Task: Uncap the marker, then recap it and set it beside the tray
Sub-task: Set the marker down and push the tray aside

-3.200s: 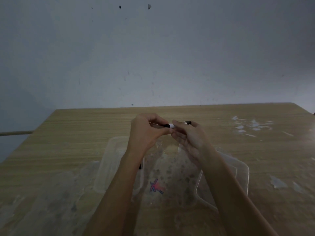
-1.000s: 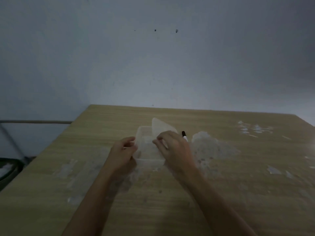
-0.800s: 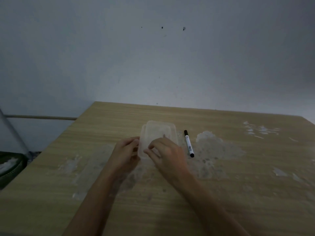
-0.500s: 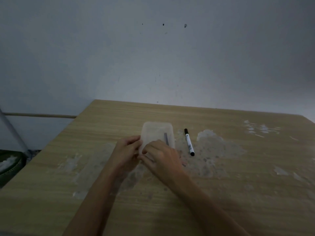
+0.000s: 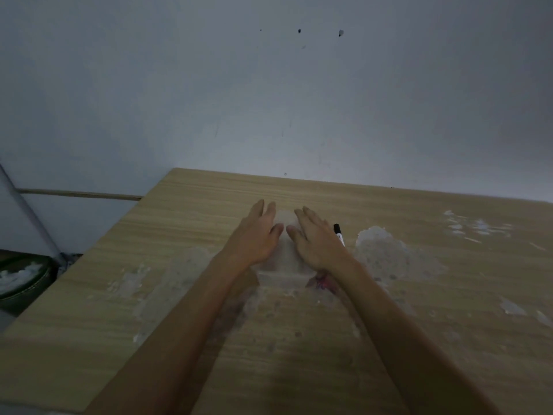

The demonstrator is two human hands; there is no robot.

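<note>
Plastic tray (image 5: pixel 285 218): clear lidded box on the wooden table (image 5: pixel 419 295), pressed flat under both palms.
Left hand (image 5: pixel 258 235): flat, fingers spread, gripping nothing.
Right hand (image 5: pixel 314 238): likewise released.
Marker (image 5: pixel 339 233): capped, lying just right of the right hand, beside the tray.
Change: marker set down a second ago, hands since shifted onto the lid; task looks complete.

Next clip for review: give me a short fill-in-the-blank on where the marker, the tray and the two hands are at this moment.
1. The marker lies on the table, on the ____ side of the clear tray.
2. The visible far end of the marker is coloured ____.
3. The left hand and the right hand both rest flat over the ____.
4. Neither hand is holding the ____.

Missing words: right; black; tray; marker
</note>
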